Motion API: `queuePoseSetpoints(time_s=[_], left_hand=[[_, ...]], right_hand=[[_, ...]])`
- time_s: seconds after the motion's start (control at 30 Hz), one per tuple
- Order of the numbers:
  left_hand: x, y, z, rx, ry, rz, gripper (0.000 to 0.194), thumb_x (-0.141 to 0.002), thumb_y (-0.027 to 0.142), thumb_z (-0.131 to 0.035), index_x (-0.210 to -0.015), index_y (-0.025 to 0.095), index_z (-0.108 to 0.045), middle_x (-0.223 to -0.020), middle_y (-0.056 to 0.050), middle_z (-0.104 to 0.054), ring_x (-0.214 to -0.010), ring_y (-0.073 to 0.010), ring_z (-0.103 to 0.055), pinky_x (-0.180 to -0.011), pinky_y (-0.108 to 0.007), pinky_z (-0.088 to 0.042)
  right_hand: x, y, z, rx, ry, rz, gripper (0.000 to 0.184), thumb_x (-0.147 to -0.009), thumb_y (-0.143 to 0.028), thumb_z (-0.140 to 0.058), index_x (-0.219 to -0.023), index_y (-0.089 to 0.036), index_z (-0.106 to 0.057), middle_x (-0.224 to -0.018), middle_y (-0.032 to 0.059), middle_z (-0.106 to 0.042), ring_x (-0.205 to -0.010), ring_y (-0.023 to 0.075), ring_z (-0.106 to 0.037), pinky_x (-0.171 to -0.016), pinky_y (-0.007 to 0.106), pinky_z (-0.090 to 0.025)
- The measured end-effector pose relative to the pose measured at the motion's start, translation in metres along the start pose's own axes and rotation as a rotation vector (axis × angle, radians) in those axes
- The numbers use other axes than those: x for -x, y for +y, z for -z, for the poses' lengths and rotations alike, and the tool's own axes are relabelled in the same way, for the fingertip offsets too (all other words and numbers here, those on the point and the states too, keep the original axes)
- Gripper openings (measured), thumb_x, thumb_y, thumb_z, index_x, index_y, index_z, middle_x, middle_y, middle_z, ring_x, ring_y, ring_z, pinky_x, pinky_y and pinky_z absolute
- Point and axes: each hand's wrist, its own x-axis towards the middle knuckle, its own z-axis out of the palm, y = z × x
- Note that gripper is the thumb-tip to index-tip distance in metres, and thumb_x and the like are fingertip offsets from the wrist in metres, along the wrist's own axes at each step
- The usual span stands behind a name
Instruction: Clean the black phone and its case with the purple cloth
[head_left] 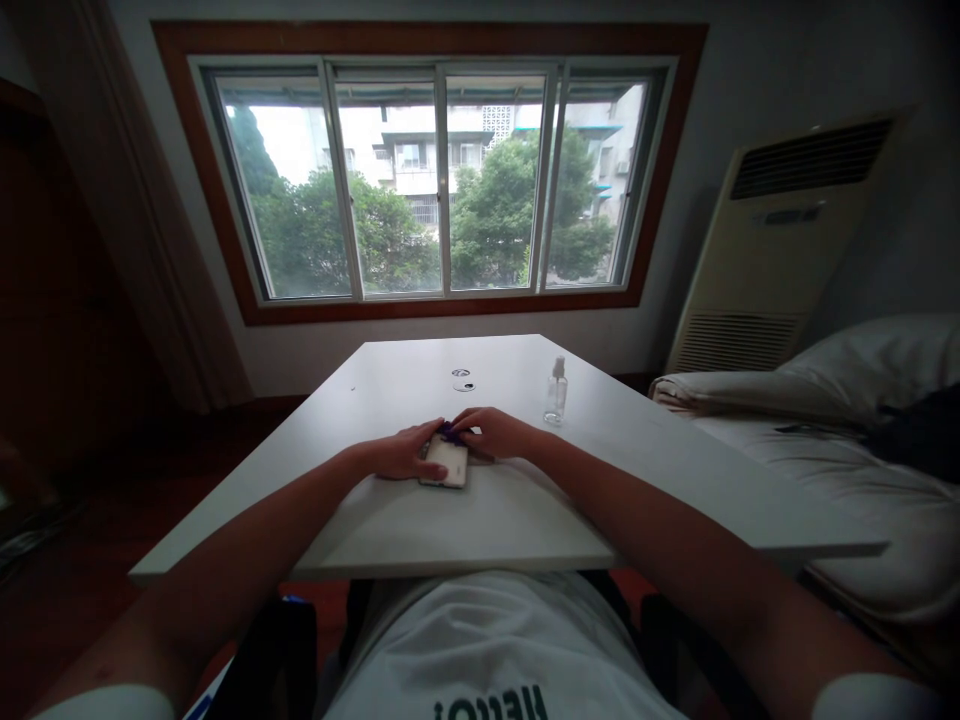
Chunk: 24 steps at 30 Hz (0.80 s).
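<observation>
Clock faces taken from the pale phone. At 10, a long curtain (157, 230) hangs beside the window frame. The white tabletop (390, 380) spreads out beneath both forearms, its near edge at 6. At 9, the left hand (409, 452) rests on the tabletop and grips the phone's left side, thumb laid over the face, the other fingers along the far-left edge. At centre, the pale phone (448, 468) lies flat on the near half of the tabletop, between the two hands. On its upper end, toward 12, a small dark purple cloth (452, 432), bunched, partly hidden by fingers. Farther off at 12, two small round pieces (465, 387) on the tabletop, one just behind the other; beyond them a four-paned window (397, 200), trees and a building outside. At 2, the right hand (491, 432) arches over, thumb and fingers pinching the cloth against the phone. At 6, the wearer's pale shirt (487, 640) with dark lettering. Past the right hand at 2, a clear spray bottle (555, 400) stands upright, white top. Farther out at 2, a tall air conditioner (780, 240). At 3, a pale sofa (735, 440) with a dark bundle (922, 435) on it, details too dim to read.
</observation>
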Motion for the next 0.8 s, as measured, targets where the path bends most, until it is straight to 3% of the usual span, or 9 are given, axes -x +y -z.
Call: queuePoseSetpoints(time_s=[0.07, 0.17, 0.3, 0.37, 0.43, 0.53, 0.63, 0.7, 0.8], left_hand=[[0.000, 0.001, 0.001, -0.010, -0.027, 0.024, 0.119, -0.072, 0.071, -0.074, -0.163, 0.017, -0.019, -0.165, -0.019, -0.025, -0.150, -0.0398, -0.029, -0.122, -0.050, -0.027], [0.001, 0.001, 0.001, 0.000, -0.027, 0.039, 0.124, -0.072, 0.072, -0.074, -0.164, 0.016, -0.013, -0.165, -0.020, -0.026, -0.149, -0.0401, -0.031, -0.121, -0.049, -0.029], [0.001, 0.000, 0.000, 0.017, -0.041, 0.021, 0.130, -0.070, 0.070, -0.076, -0.164, 0.014, -0.006, -0.166, -0.020, -0.022, -0.151, -0.0395, -0.026, -0.122, -0.049, -0.028], [0.001, 0.001, 0.000, 0.022, -0.053, 0.021, 0.132, -0.068, 0.070, -0.078, -0.164, 0.014, -0.005, -0.166, -0.020, -0.021, -0.152, -0.0396, -0.024, -0.122, -0.049, -0.026], [0.001, 0.002, 0.000, 0.025, -0.051, 0.028, 0.132, -0.069, 0.070, -0.077, -0.164, 0.014, -0.004, -0.166, -0.020, -0.019, -0.152, -0.0392, -0.024, -0.122, -0.049, -0.026], [0.002, 0.003, 0.001, 0.015, -0.047, 0.041, 0.130, -0.071, 0.072, -0.075, -0.164, 0.015, -0.004, -0.166, -0.020, -0.020, -0.150, -0.0394, -0.027, -0.121, -0.049, -0.027], [0.002, 0.003, 0.002, 0.002, -0.054, 0.045, 0.129, -0.071, 0.073, -0.074, -0.164, 0.016, -0.005, -0.166, -0.020, -0.020, -0.150, -0.0400, -0.027, -0.121, -0.049, -0.027], [0.002, 0.002, 0.002, 0.007, -0.050, 0.046, 0.129, -0.071, 0.072, -0.074, -0.164, 0.015, -0.005, -0.166, -0.021, -0.020, -0.150, -0.0400, -0.027, -0.122, -0.049, -0.027], [0.002, 0.000, 0.000, 0.057, -0.022, 0.022, 0.127, -0.070, 0.068, -0.078, -0.164, 0.015, -0.009, -0.165, -0.021, -0.022, -0.150, -0.0389, -0.029, -0.121, -0.049, -0.029]], right_hand=[[0.000, 0.008, 0.000, 0.081, 0.037, -0.043, 0.033, -0.087, -0.011, -0.059, -0.111, -0.020, -0.078, -0.118, 0.0085, -0.072, -0.107, 0.0234, -0.068, -0.102, 0.038, -0.050], [0.001, -0.005, -0.009, 0.136, 0.026, -0.007, 0.034, -0.087, -0.010, -0.057, -0.113, -0.020, -0.078, -0.123, 0.0097, -0.070, -0.110, 0.0246, -0.067, -0.103, 0.039, -0.050], [0.003, -0.043, -0.023, -0.019, -0.099, 0.237, 0.031, -0.088, -0.013, -0.061, -0.112, -0.022, -0.078, -0.125, 0.0067, -0.070, -0.113, 0.0218, -0.066, -0.103, 0.033, -0.049], [0.002, -0.049, -0.024, -0.085, -0.141, 0.305, 0.029, -0.089, -0.013, -0.061, -0.111, -0.023, -0.078, -0.123, 0.0054, -0.071, -0.113, 0.0204, -0.066, -0.103, 0.032, -0.049], [0.000, -0.041, -0.021, -0.086, -0.120, 0.259, 0.031, -0.089, -0.013, -0.060, -0.111, -0.023, -0.078, -0.122, 0.0049, -0.072, -0.113, 0.0202, -0.066, -0.104, 0.032, -0.049], [-0.003, -0.012, -0.013, 0.014, 0.030, 0.019, 0.032, -0.087, -0.010, -0.059, -0.110, -0.023, -0.078, -0.119, 0.0058, -0.072, -0.108, 0.0206, -0.068, -0.103, 0.034, -0.050], [-0.004, 0.007, -0.008, 0.120, 0.102, -0.101, 0.030, -0.087, -0.010, -0.059, -0.107, -0.021, -0.079, -0.116, 0.0070, -0.073, -0.105, 0.0217, -0.069, -0.102, 0.035, -0.050], [-0.003, 0.004, -0.009, 0.140, 0.093, -0.095, 0.031, -0.087, -0.009, -0.058, -0.107, -0.020, -0.079, -0.117, 0.0078, -0.073, -0.105, 0.0222, -0.069, -0.101, 0.035, -0.050], [0.000, -0.018, -0.016, 0.058, 0.018, 0.028, 0.033, -0.085, -0.010, -0.058, -0.109, -0.020, -0.078, -0.122, 0.0073, -0.071, -0.108, 0.0217, -0.068, -0.102, 0.035, -0.049]])
